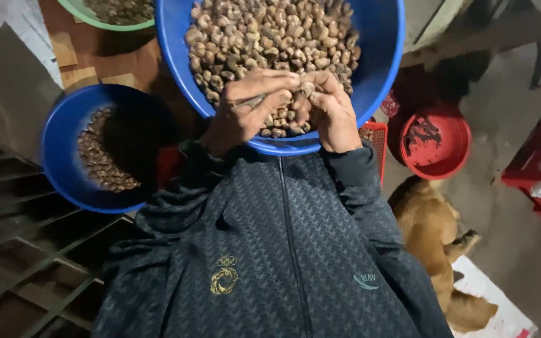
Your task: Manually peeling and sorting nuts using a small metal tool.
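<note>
Head view looks straight down a dark zipped jacket (283,250) to two hands working at the near rim of a big blue basin (383,56) heaped with brownish cashew nuts (270,34). The left hand (245,112) is curled almost closed around a thin metal tool (252,102), whose long axis runs from about eight o'clock up toward two o'clock, tip aimed at the right hand. The right hand (330,112) is also closed, fingertips pinching a single nut (308,87) just beside the tool's tip; that nut sits between the two hands, touching the right one, so the right is nearer. The heap lies at twelve o'clock from both hands. At nine o'clock stands a smaller blue bowl (57,150) holding a thin layer of darker nuts along its left side. At eleven o'clock, a green bowl (82,12) is partly cut off. At three o'clock sits a red bowl (452,156) with dark scraps, and a tan dog (430,225) lies at four o'clock.
</note>
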